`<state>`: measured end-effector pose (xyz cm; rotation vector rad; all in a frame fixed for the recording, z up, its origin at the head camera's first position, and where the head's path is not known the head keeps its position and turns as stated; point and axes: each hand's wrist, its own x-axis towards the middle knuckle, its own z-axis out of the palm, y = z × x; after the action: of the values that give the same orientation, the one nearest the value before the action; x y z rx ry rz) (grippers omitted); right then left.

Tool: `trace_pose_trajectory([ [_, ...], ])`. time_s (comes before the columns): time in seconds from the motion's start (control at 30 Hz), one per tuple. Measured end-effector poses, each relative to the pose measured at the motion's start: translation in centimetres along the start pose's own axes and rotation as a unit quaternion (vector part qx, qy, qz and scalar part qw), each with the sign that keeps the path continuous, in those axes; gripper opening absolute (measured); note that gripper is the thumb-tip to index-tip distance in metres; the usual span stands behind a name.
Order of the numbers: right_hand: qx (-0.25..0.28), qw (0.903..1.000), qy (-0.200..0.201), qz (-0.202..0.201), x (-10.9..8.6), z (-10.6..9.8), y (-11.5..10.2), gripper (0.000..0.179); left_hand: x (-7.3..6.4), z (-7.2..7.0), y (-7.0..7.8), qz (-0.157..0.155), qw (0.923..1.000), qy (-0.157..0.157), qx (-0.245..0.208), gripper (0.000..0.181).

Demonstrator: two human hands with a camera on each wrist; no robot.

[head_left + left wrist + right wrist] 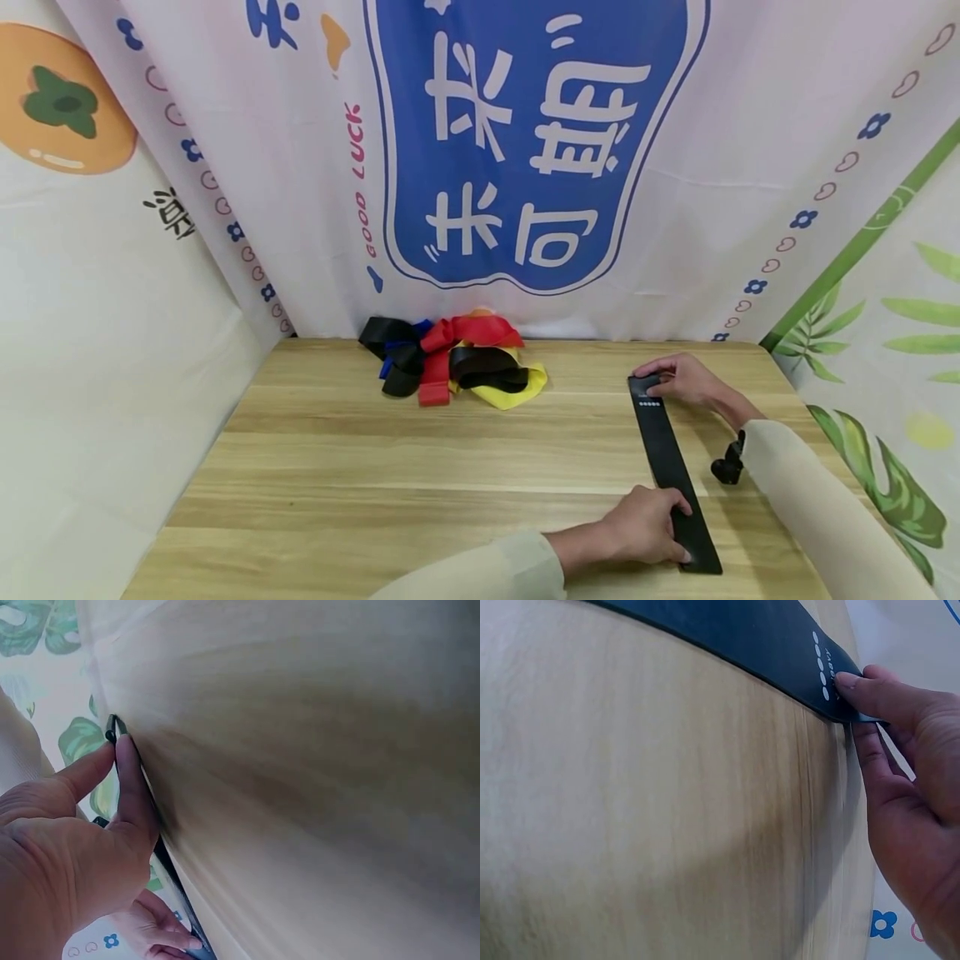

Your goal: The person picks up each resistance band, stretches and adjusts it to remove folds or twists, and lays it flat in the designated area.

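Note:
A flat black resistance band (666,446) with white print near its far end stretches front to back along the right side of the table. At the near end, my left hand (647,525) holds it between thumb and fingers. The folded loop end shows by those fingertips in the left wrist view. My right hand (688,382) pinches the far end. In the right wrist view, the right thumb (849,681) lies on the printed face beside a row of white ovals, with fingers under the band, whose end lifts slightly off the wood.
Near the back edge of the wooden table (315,492) lies a loose heap of bands: red (487,331), yellow (536,385), blue (386,367) and black (386,333). A printed cloth (300,167) hangs right behind the table.

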<state>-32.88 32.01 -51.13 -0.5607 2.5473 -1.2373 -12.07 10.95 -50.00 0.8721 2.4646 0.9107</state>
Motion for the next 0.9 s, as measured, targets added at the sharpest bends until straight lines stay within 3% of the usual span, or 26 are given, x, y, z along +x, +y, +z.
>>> trace_pose_trajectory([
  [0.1,0.001,1.0,0.001,-0.002,0.0,0.0,0.0,0.034,-0.3,-0.4,0.2,-0.004,1.0,-0.005,0.006,0.044],
  [0.3,-0.017,0.9997,0.011,-0.012,-0.1,0.0,-0.1,0.033,-0.7,-1.1,-0.8,0.01,0.9982,-0.038,-0.046,0.042],
  [0.47,-0.015,0.9996,0.022,-0.011,-0.1,0.1,-0.5,0.032,-1.5,-1.7,-1.8,0.031,0.9952,-0.037,-0.085,0.037],
  [0.63,-0.005,0.9992,0.033,-0.019,-0.2,0.4,-0.9,0.031,-2.2,-2.2,-2.7,-0.002,0.9853,-0.033,-0.167,0.031],
  [0.73,-0.027,0.9983,0.048,-0.02,-0.1,0.8,-1.3,0.029,-2.8,-2.7,-3.3,-0.017,0.9789,-0.031,-0.201,0.029],
  [0.9,-0.063,0.9951,0.072,-0.024,0.2,1.3,-2.4,0.029,-4.0,-4.4,-4.7,-0.001,0.9731,-0.024,-0.229,0.031],
])
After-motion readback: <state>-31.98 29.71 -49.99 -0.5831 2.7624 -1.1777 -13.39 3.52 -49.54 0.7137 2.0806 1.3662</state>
